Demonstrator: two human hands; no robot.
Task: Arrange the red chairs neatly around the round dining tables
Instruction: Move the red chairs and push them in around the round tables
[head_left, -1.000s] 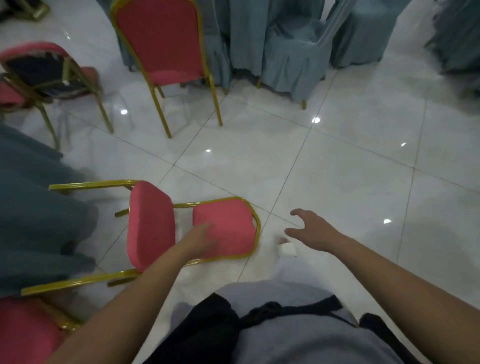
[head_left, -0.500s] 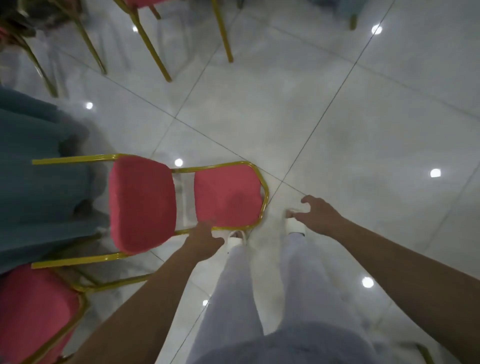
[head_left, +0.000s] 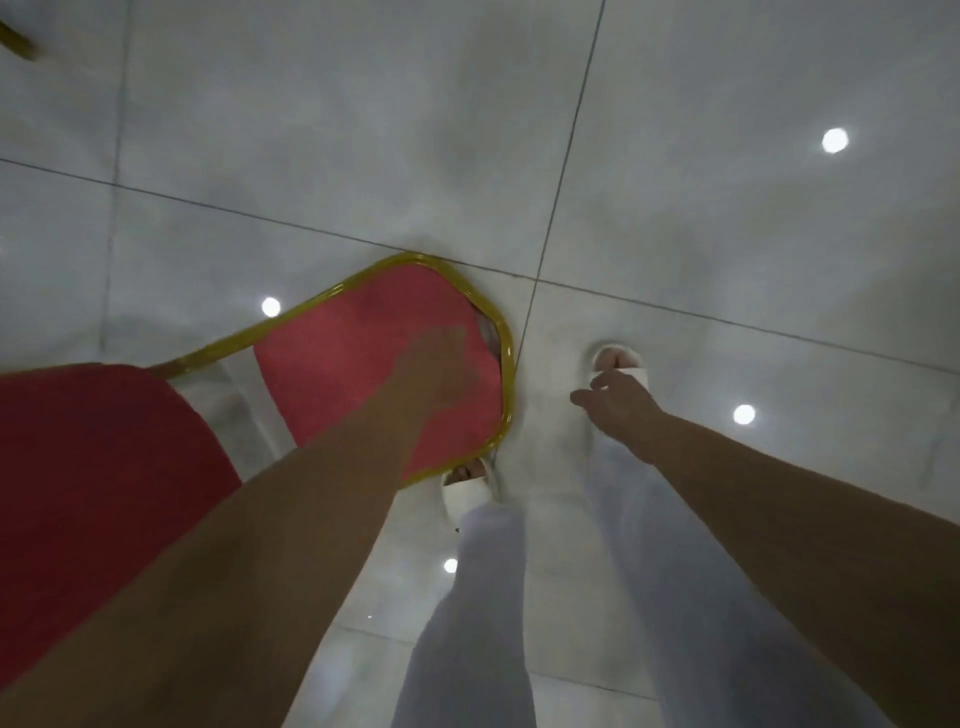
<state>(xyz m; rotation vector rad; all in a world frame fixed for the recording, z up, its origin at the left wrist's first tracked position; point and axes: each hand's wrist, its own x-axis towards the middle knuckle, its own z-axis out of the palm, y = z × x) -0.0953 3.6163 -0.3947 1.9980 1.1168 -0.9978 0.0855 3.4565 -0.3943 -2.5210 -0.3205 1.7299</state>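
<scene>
Nearest the camera, the person's pale trousers (head_left: 483, 597) ran down to white slippers (head_left: 465, 493) on the glossy tiled floor (head_left: 727, 234). The right hand (head_left: 621, 410) hung above the right foot, fingers loosely curled and holding nothing. The left hand (head_left: 436, 374) lay over the backrest of the red chair (head_left: 337, 364), too blurred to tell whether it pressed or gripped. The chair lay tipped over on the floor at the person's left, its seat (head_left: 104, 467) toward the left edge and its gold frame (head_left: 506, 374) just beside the left slipper. Farthest off, a gold chair leg (head_left: 18, 44) showed in the top left corner.
</scene>
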